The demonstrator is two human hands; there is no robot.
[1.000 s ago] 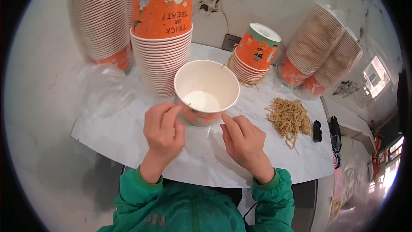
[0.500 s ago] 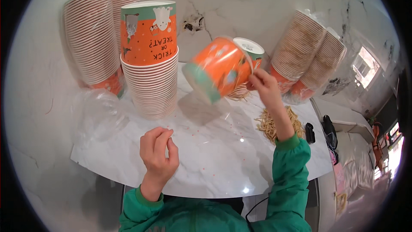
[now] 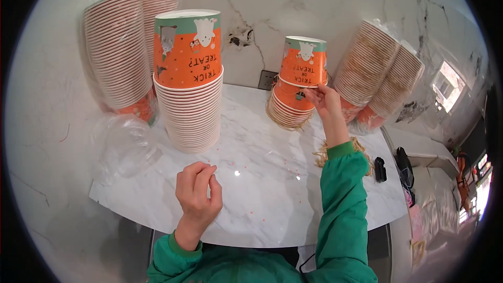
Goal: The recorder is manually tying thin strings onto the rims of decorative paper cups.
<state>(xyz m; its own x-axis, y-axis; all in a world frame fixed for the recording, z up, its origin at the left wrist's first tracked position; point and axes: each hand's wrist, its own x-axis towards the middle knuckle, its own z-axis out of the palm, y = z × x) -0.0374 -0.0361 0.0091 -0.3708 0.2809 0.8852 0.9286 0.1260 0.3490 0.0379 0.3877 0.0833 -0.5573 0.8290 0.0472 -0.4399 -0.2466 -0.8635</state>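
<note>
My right hand (image 3: pixel 326 99) reaches out to a short stack of upside-down orange paper cups (image 3: pixel 284 111) at the back of the white marble table (image 3: pixel 272 199). Its fingertips pinch the lower rim of the top cup (image 3: pixel 304 63), which sits upside down on the stack. My left hand (image 3: pixel 198 194) hovers over the table's near edge with its fingers curled in against the thumb; nothing shows in it. A tall stack of the same cups (image 3: pixel 191 110) stands to the left of the short one, beyond my left hand.
Plastic-wrapped cup stacks lean at the back left (image 3: pixel 118 57) and back right (image 3: pixel 377 78). A crumpled clear plastic bag (image 3: pixel 123 147) lies at the left edge. A pile of tan strings (image 3: pixel 362 149) and a small black object (image 3: pixel 381 169) lie on the right.
My right hand lifted the cup from in front of me, swung it to the back and set it upside down on the short stack. My left hand let go and stayed near the front edge.
</note>
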